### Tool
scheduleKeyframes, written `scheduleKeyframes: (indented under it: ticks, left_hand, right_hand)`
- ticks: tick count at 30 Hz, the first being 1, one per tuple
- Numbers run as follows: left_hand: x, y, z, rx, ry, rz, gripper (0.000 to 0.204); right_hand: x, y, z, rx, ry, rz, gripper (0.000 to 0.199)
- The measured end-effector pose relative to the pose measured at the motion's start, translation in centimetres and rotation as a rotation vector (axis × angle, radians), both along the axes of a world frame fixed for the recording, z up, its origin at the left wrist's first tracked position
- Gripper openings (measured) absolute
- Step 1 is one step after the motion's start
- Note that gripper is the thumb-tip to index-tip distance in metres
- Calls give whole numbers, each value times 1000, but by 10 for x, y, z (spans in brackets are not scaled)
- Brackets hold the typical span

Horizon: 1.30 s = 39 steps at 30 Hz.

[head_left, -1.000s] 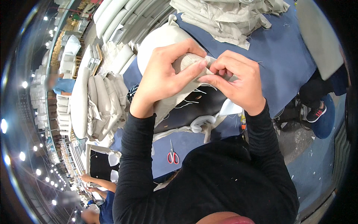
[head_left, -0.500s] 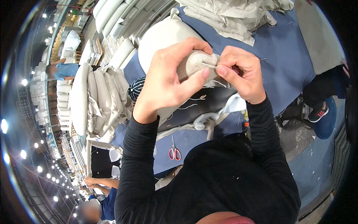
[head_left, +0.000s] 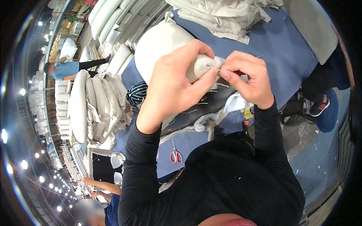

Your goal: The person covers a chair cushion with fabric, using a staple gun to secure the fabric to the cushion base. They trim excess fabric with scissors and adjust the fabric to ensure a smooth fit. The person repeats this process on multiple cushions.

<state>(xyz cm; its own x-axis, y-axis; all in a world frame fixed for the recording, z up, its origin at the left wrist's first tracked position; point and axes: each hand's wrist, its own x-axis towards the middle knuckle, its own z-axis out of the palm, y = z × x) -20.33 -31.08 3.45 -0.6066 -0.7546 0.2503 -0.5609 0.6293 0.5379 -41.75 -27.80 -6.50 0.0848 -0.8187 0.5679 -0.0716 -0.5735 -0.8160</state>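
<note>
My left hand (head_left: 173, 83) wraps around a bunched corner of beige woven fabric (head_left: 200, 66), part of a stuffed cream cushion (head_left: 158, 43) on the blue table (head_left: 279, 49). My right hand (head_left: 247, 77) pinches at the tip of that corner, fingers closed on it next to my left thumb; whether it holds a needle or thread I cannot tell. Loose thread ends hang below the fabric. Both forearms are in black sleeves.
Red-handled scissors (head_left: 175, 156) lie on the table near my body. A pile of beige fabric pieces (head_left: 222, 15) sits at the far edge. Stacked cushions (head_left: 94, 109) stand at left. A person in blue (head_left: 64, 69) is far left; another person's arms (head_left: 100, 186) are at lower left.
Both hands have risen and drawn closer in the view with the fabric corner. My right fingertips have closed in against my left thumb at the corner's tip.
</note>
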Motion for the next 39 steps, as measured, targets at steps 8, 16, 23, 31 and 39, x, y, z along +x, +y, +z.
scheduleKeyframes:
  ticks: [8, 16, 23, 31, 39]
  left_hand:
    - [-7, 12, 3, -7, -9, -13, 29]
    - [-7, 19, 5, 46, 0, 17, 29]
    - [-11, 23, 4, 38, 35, -1, 31]
    - [-20, 25, 0, -76, -22, 22, 30]
    - [-22, 33, -3, -135, -71, 119, 29]
  right_hand:
    - [-4, 15, 7, -23, -8, -50, 21]
    - [-4, 21, 12, 17, -31, 57, 7]
    - [-12, 20, 0, 192, -155, 183, 9]
    - [-7, 22, -20, 171, -262, 75, 11]
    - [-28, 43, -136, 556, -349, -345, 24]
